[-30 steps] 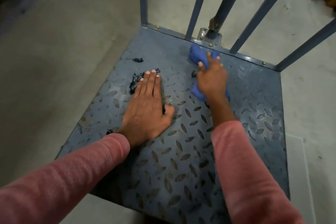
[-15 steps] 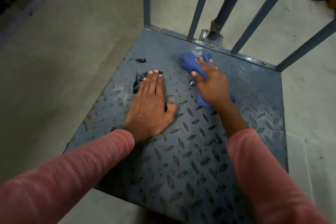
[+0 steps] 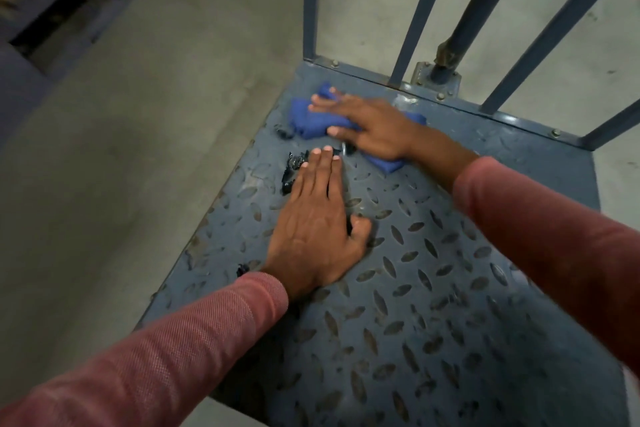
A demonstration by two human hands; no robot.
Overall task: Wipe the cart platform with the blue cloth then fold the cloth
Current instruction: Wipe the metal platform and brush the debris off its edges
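Floor (image 3: 138, 149): pale concrete, spreading out to the left of both hands and beyond the cart.
Cart platform (image 3: 433, 288): blue-grey tread plate with raised oval studs. It lies under both hands and runs out to the right of them and back toward the person.
Upright bars (image 3: 311, 0): blue-grey metal, rising from the platform's far edge, just beyond the right hand.
Sleeves (image 3: 156, 357): pinkish-red knit, reaching to each wrist.
Left hand (image 3: 317, 218): palm down and flat on the platform, fingers straight and close together, thumb out to the side. It holds nothing.
Right hand (image 3: 374, 125): slightly blurred, lying beyond the left hand's fingertips. Its fingers are stretched out and spread, pressing flat on the cloth rather than curled round it.
Blue cloth (image 3: 308, 118): bunched on the platform under the right hand. It shows past the fingertips on the left and below the palm near the wrist.
Black scraps (image 3: 292, 170): small shiny dark bits on the platform, touching the left side of the left hand's fingers, with another just below the cloth.
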